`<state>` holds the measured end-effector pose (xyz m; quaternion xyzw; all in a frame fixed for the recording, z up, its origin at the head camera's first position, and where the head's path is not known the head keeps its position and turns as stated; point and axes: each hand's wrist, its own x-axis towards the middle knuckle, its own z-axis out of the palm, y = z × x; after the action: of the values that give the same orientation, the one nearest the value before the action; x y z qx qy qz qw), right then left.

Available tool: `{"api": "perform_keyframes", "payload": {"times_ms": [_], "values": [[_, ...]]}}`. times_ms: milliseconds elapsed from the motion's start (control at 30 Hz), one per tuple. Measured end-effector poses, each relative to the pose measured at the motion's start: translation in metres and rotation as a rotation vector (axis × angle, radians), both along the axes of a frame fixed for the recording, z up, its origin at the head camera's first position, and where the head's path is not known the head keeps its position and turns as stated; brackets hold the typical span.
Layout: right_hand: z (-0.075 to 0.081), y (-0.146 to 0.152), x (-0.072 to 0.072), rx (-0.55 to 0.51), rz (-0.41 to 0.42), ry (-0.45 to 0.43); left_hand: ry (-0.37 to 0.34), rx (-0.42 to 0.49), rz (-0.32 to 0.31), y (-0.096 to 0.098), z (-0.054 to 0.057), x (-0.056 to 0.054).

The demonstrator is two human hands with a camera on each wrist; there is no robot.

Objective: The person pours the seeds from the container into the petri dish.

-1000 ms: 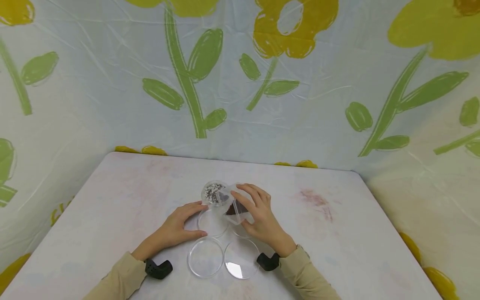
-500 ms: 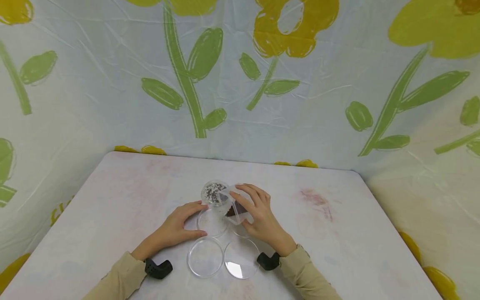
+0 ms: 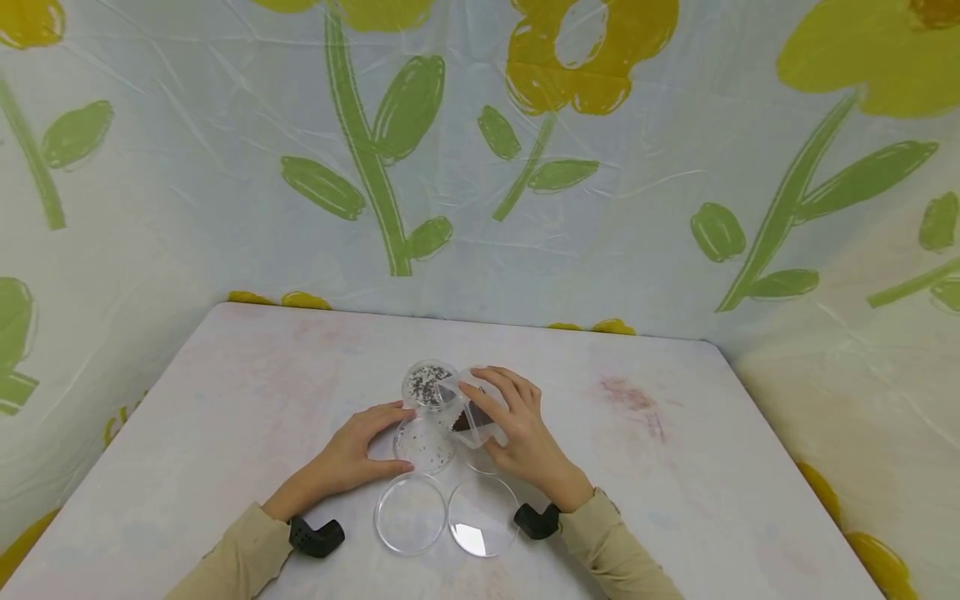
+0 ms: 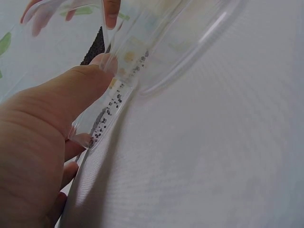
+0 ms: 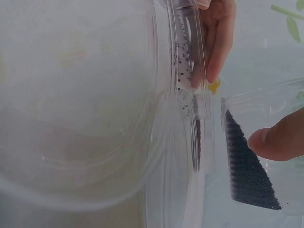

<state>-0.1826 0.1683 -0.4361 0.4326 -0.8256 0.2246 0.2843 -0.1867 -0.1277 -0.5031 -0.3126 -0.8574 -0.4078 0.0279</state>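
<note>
My right hand (image 3: 525,425) grips a tilted clear plastic container (image 3: 480,435) with dark granules (image 5: 247,166) banked against one side. The container leans over a round clear petri dish (image 3: 423,450), which has scattered dark granules on its bottom. My left hand (image 3: 352,454) holds that dish from the left, thumb and fingers spread round its rim. In the left wrist view the thumb (image 4: 90,83) presses the dish wall, with granules lying along the inside. Just behind, another petri dish (image 3: 420,385) carries a denser scatter of dark bits. The right hand partly hides a further dish (image 3: 480,463).
Two clear dishes (image 3: 411,515) lie side by side nearest me, the right-hand one catching a bright reflection. All stand close together on the pale table (image 3: 262,400). A flower-printed curtain (image 3: 600,233) hangs behind the table. Each wrist bears a black camera mount (image 3: 317,540).
More dark granules now lie in the petri dish between my hands, which looked nearly bare a second ago. The container has barely shifted; both hands keep their places.
</note>
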Motion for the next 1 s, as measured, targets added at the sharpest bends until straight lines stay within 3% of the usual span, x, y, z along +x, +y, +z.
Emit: {"api": "perform_keyframes", "payload": {"times_ms": [1000], "values": [[-0.0018, 0.0003, 0.0013, 0.031, 0.005, 0.026, 0.017, 0.009, -0.001, 0.0009, -0.0015, 0.0010]]}}
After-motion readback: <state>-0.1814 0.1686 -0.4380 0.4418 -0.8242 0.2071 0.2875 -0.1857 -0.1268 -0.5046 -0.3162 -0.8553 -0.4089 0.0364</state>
